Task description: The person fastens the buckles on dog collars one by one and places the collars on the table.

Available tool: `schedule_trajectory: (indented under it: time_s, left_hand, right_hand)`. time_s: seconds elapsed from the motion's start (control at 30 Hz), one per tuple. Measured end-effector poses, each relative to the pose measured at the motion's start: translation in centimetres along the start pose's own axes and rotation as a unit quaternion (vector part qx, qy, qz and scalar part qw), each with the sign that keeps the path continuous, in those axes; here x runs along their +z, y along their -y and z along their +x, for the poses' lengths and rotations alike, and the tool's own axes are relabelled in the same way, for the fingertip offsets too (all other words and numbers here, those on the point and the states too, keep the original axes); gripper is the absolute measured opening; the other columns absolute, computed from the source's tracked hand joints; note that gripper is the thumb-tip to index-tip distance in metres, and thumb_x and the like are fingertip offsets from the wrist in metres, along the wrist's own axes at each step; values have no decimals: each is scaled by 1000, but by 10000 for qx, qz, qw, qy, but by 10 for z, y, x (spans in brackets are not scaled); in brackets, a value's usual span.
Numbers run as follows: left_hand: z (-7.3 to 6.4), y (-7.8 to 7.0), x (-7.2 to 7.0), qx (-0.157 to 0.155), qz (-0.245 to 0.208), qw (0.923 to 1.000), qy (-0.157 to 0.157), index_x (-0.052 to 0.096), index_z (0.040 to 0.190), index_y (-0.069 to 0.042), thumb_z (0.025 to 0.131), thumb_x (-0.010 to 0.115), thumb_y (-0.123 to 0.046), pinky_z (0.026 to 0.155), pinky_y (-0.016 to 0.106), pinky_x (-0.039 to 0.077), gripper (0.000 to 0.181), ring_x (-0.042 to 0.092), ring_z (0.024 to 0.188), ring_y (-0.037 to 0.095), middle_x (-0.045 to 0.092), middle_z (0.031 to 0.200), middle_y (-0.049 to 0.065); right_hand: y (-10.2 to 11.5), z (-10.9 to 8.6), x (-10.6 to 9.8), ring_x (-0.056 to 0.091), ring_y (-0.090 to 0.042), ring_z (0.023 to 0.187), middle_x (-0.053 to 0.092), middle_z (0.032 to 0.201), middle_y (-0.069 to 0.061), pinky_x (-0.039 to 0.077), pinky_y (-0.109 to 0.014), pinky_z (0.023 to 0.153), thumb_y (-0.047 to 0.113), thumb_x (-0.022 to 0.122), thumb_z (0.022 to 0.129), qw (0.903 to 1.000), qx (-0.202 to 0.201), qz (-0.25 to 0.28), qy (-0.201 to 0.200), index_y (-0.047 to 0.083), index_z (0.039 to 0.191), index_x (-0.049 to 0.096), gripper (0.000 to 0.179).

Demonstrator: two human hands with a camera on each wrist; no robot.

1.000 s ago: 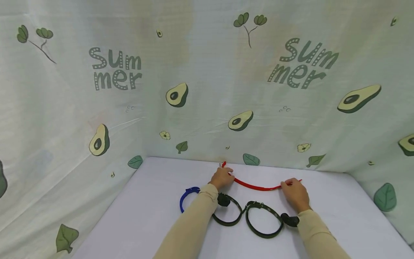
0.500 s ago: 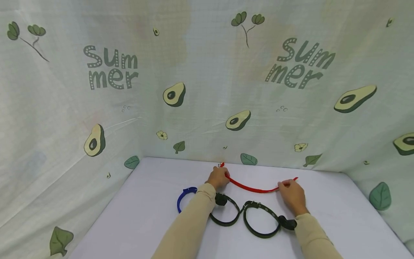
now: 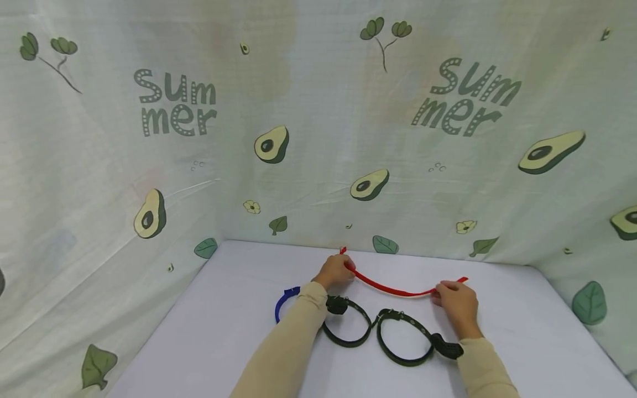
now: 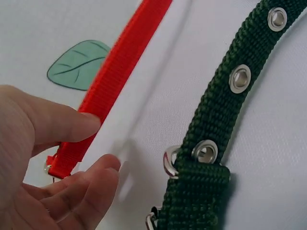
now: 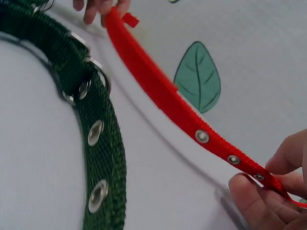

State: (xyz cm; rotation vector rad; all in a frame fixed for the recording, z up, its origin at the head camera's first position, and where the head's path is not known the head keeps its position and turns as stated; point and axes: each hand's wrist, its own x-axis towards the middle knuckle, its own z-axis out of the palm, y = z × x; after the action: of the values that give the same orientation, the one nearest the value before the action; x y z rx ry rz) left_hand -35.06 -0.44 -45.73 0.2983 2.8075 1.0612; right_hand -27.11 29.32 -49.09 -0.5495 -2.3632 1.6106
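Observation:
A red dog collar [image 3: 388, 288], unbuckled, sags gently between the two hands at the far side of the table. My left hand [image 3: 334, 272] pinches it near its buckle end, the thumb [image 4: 81, 125] lying over the strap. My right hand [image 3: 459, 307] pinches the other end; the right wrist view shows metal eyelets [image 5: 233, 159] beside the fingertips. Nearer to me lie two dark green collars, a left ring [image 3: 348, 344] and a right ring [image 3: 405, 362], side by side. The left sleeve hides part of a blue collar [image 3: 278, 304].
A white-covered table [image 3: 199, 342] carries the collars. Behind it hangs a pale curtain [image 3: 308, 210] printed with avocados, leaves and lettering. Black wrist cameras [image 3: 447, 347] sit at both wrists, close above the green collars.
The right hand has shifted slightly and its fingers lie differently, with the red collar's free tip turned flatter to view. The left hand keeps its pinch. The head view sways a little.

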Motion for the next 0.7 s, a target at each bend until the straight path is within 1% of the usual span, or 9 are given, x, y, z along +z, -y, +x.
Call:
schedule_trajectory:
  time_s: [0.07,0.13,0.2,0.27,0.37,0.43,0.57,0.63,0.7]
  left_hand:
    - [-1,0,-1,-57,-127,9999,-15,72,98,-11,92,71,-11,77,31,50,6,55,84,17,64,91,-1]
    - [-2,1,-2,-71,-230,9997,-96,74,98,-9,93,67,-13,73,29,50,9,56,82,17,64,91,0]
    - [-4,1,-2,-112,-305,9992,-234,76,98,-8,95,65,-16,71,28,49,14,56,81,16,65,90,0]
    - [-6,2,-1,-86,-389,9983,-426,77,97,-8,95,65,-18,71,29,49,16,56,81,15,66,89,-1]
    - [-9,3,3,-1,-570,9959,-696,78,93,-9,95,67,-19,74,29,49,15,57,82,13,67,87,-3]
    - [-12,3,7,93,-689,9946,-777,78,91,-10,94,68,-19,75,30,50,14,57,82,12,67,86,-4]
    - [-20,0,11,282,-686,9934,-872,78,91,-12,94,70,-19,77,32,50,11,57,84,13,68,88,-5]
    - [-23,-2,11,310,-609,9932,-942,77,95,-13,93,71,-20,78,33,50,10,58,88,15,69,94,-2]
    - [-25,-3,10,280,-601,9928,-996,76,104,-13,93,72,-20,79,34,52,14,59,92,18,69,101,2]
  right_hand:
    - [2,-3,1,71,-11,67,70,96,-19,55,-20,61,15,58,96,9988,231,427,-71,-12,126,59,40]
    - [4,-5,2,70,-10,65,69,90,-13,55,-20,61,12,58,96,9964,360,751,-150,-12,127,59,39]
    - [5,-6,4,69,-9,64,68,86,-8,55,-20,62,10,57,95,9947,410,929,-175,-11,127,58,39]
    - [7,-8,6,68,-9,63,67,84,-6,56,-21,62,8,57,94,9932,361,1091,-156,-13,127,57,39]
    - [9,-11,9,67,-8,64,68,85,-7,56,-21,62,7,57,95,9930,285,1139,-108,-13,128,57,38]
    - [10,-14,10,67,-7,66,68,88,-9,56,-22,63,8,58,97,9933,215,1133,-89,-12,128,57,37]
    - [11,-20,12,66,-7,67,69,94,-11,56,-21,64,10,59,99,9942,62,1066,-104,-9,129,59,36]
    - [11,-21,13,66,-8,66,69,95,-12,56,-22,64,11,59,99,9946,-27,1028,-125,-8,129,60,36]
    - [11,-22,14,67,-8,66,69,95,-11,56,-22,64,12,59,100,9948,-117,1005,-151,-7,129,61,35]
